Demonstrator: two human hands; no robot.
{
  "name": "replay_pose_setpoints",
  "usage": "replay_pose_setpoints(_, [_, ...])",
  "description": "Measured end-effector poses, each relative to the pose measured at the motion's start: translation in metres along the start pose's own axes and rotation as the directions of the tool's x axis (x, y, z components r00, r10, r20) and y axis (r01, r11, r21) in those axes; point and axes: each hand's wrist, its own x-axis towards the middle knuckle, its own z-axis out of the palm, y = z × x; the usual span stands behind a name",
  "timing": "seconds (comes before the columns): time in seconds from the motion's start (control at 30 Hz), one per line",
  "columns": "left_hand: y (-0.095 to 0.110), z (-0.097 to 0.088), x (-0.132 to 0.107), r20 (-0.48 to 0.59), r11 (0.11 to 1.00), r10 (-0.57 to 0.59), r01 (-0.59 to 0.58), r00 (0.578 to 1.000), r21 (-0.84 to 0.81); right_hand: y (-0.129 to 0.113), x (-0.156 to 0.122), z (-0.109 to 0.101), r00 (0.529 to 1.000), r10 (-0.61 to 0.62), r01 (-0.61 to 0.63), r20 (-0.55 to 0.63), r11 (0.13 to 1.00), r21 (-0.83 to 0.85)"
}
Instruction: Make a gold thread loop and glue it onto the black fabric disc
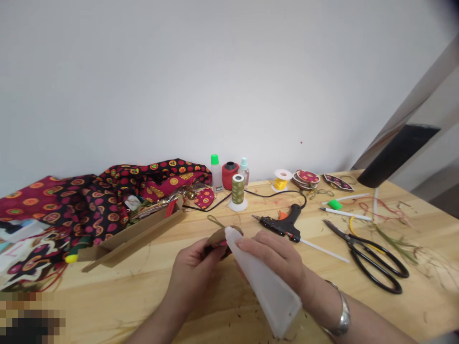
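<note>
My left hand (190, 270) is closed on a small brown-edged piece (216, 237), apparently card with patterned fabric, pinched between thumb and fingers. An olive cord loop (214, 220) sticks out from its far side. My right hand (279, 260) wraps round a translucent white squeeze bottle (270, 294), tilted with its narrow end up against the piece. Whether anything comes out of the bottle is hidden. Just beyond my hands, a black glue gun (283, 223) lies with a white glue stick (324, 251) at its back end.
Black-handled scissors (373, 260) lie at right, near a white pen (346, 213). Thread spools, including an olive one (238, 190) and a yellow one (281, 183), stand by the wall. Patterned fabric (107, 191) and an open cardboard box (143, 239) fill the left.
</note>
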Motion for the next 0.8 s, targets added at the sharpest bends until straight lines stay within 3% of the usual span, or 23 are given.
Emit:
replay_pose_setpoints(0.53, [0.0098,0.0035,0.0018,-0.070,0.977,-0.101,0.086,0.992,-0.193,0.0029,-0.0009,0.0038,0.982,0.059,-0.065,-0.179,0.997,-0.029])
replay_pose_setpoints(0.8, [0.0078,0.0041,0.0005,-0.065,0.988,-0.085,0.076,0.994,-0.136,0.0020,-0.0028,0.0024,0.986,0.095,-0.095,-0.138,0.995,0.001])
